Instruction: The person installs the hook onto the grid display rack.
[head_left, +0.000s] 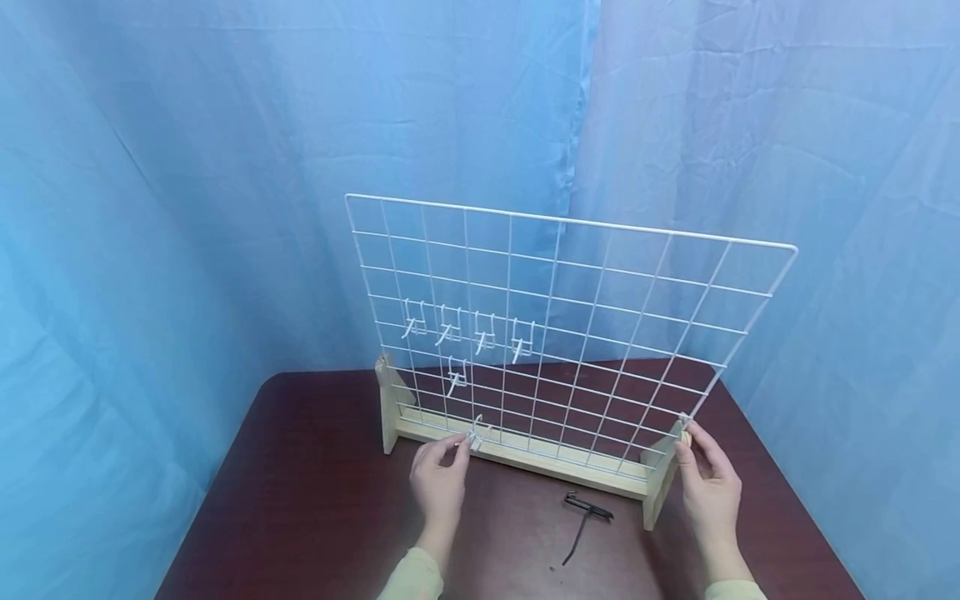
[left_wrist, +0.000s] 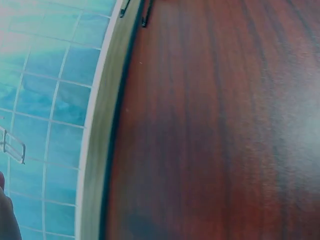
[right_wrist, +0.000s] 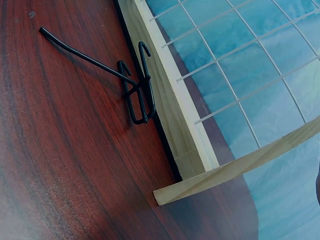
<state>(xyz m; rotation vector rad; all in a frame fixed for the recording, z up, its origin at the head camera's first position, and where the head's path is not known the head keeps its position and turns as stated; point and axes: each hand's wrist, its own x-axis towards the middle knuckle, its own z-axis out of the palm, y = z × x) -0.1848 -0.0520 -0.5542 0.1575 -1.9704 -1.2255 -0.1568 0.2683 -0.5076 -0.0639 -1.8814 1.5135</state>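
Observation:
My left hand [head_left: 440, 483] pinches a white wire hook [head_left: 477, 437] between thumb and fingertips, close in front of the lower part of a white wire grid panel [head_left: 577, 223]. That hook also shows at the edge of the left wrist view, above a finger [left_wrist: 7, 215]. At the grid's lower right corner, my right hand [head_left: 711, 492] grips the top of the wooden side support [head_left: 660, 479], thumb in front. Several white hooks hang on the grid's left half, four across and one lower hook [head_left: 457, 379].
The panel stands in a wooden base [head_left: 555, 458] with a left side support [head_left: 390, 408]. On the dark red table [head_left: 300, 500], a black wire hook [right_wrist: 135, 95] lies in front of the base's right part. Blue curtains [head_left: 225, 167] surround the table.

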